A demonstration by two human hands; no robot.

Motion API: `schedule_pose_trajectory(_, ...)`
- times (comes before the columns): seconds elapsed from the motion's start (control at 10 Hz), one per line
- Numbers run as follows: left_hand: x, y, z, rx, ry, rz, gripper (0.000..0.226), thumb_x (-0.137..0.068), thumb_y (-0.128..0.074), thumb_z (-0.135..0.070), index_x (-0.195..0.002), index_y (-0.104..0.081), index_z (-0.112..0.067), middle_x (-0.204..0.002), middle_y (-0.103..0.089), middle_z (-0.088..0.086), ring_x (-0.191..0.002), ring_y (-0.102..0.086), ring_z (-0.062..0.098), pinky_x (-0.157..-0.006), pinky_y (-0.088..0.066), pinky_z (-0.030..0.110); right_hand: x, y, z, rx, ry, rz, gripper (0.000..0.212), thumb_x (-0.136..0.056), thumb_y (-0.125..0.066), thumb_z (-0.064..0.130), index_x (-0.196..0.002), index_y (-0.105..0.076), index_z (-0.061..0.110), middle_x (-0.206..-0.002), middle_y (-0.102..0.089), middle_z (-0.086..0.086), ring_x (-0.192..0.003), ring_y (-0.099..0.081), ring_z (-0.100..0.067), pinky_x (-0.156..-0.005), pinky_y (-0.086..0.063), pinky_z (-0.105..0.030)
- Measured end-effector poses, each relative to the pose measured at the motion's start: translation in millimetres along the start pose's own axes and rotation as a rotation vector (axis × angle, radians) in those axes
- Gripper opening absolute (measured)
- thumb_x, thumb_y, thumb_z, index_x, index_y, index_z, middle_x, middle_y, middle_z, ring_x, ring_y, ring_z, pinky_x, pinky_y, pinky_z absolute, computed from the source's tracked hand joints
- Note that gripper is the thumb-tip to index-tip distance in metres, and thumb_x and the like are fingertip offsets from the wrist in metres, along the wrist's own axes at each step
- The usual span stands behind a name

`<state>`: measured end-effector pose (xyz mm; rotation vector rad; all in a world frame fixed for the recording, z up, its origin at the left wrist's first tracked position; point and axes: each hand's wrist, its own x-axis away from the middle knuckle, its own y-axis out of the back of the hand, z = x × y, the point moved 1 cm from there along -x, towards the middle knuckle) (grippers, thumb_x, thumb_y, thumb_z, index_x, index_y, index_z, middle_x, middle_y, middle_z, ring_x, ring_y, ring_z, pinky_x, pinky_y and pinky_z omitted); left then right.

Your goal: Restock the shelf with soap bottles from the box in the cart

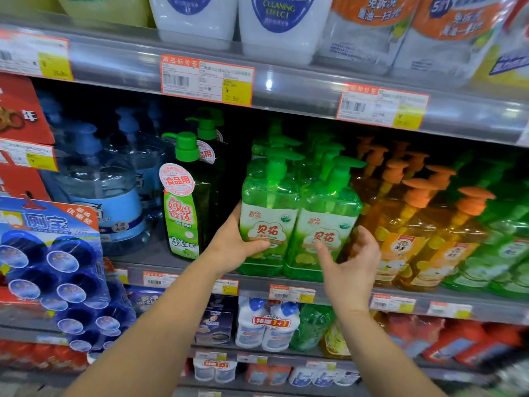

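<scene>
A twin pack of green soap bottles (297, 224) with green pump tops stands at the front edge of the middle shelf (257, 285). My left hand (234, 247) grips the left bottle's lower left side, thumb across its label. My right hand (352, 259) is by the right bottle's lower right corner, fingers spread and lightly curled; its fingertips are at the bottle's side. More green pump bottles stand behind the pack. The cart and the box are out of view.
Dark green bottles (186, 202) stand left of the pack across a gap, blue bottles (114, 181) further left. Orange bottles (406, 224) crowd its right side. A blue hanging pack (54, 270) sticks out at left. The upper shelf rail (286, 87) carries price tags.
</scene>
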<state>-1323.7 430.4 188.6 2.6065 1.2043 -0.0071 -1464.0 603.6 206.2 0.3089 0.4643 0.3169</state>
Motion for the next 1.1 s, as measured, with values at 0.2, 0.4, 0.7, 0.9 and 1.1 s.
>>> schedule_pose_trajectory(0.2,-4.8,1.6,3.8,0.004,0.011,-0.002,0.071,-0.075,-0.079,-0.005,-0.121,-0.043,-0.045,-0.098,-0.068,-0.03,-0.091,-0.064,-0.01,-0.063,-0.048,0.004,-9.6,-9.7,-21.4,0.068,-0.073,0.228,0.056,-0.074,-0.08,0.035,-0.12,-0.049,0.027,-0.102,-0.059,0.016,-0.103,-0.059,-0.011,-0.078,-0.046,-0.024)
schedule_pose_trajectory(0.4,1.1,-5.3,8.8,-0.034,0.045,-0.086,0.067,-0.077,-0.079,-0.012,-0.125,-0.043,-0.042,-0.099,-0.067,-0.029,-0.093,-0.06,-0.014,-0.067,-0.046,0.005,-13.9,-12.6,-22.9,0.096,-0.074,0.223,0.063,-0.072,-0.081,0.039,-0.122,-0.047,0.023,-0.103,-0.058,0.015,-0.099,-0.057,-0.009,-0.077,-0.049,-0.026)
schedule_pose_trajectory(0.7,9.1,-8.1,-4.7,-0.075,0.108,-0.11,0.065,-0.078,-0.079,-0.015,-0.123,-0.042,-0.044,-0.095,-0.067,-0.029,-0.089,-0.062,-0.012,-0.078,-0.047,0.015,-23.7,-7.0,-19.4,0.16,-0.067,0.326,0.074,-0.072,-0.08,0.044,-0.131,-0.044,0.018,-0.117,-0.061,0.002,-0.108,-0.058,-0.018,-0.084,-0.053,-0.036)
schedule_pose_trajectory(0.9,19.3,-15.0,-18.6,-0.124,0.125,-0.183,0.061,-0.076,-0.081,-0.015,-0.123,-0.046,-0.032,-0.107,-0.065,-0.014,-0.101,-0.06,0.006,-0.096,-0.046,0.034,-24.7,0.5,-20.7,0.124,-0.046,0.419,0.06,-0.085,-0.07,0.034,-0.136,-0.043,0.017,-0.124,-0.06,-0.001,-0.114,-0.057,-0.022,-0.091,-0.049,-0.036)
schedule_pose_trajectory(1.1,42.0,-23.8,-27.8,-0.188,0.22,-0.271,0.099,-0.076,-0.081,-0.021,-0.151,-0.016,-0.016,-0.13,-0.051,-0.007,-0.124,-0.046,0.014,-0.099,-0.033,0.027,-20.3,15.4,-15.6,0.097,-0.034,0.403,0.063,-0.09,-0.064,0.029,-0.145,-0.036,0.014,-0.137,-0.054,-0.005,-0.125,-0.05,-0.025,-0.101,-0.045,-0.039)
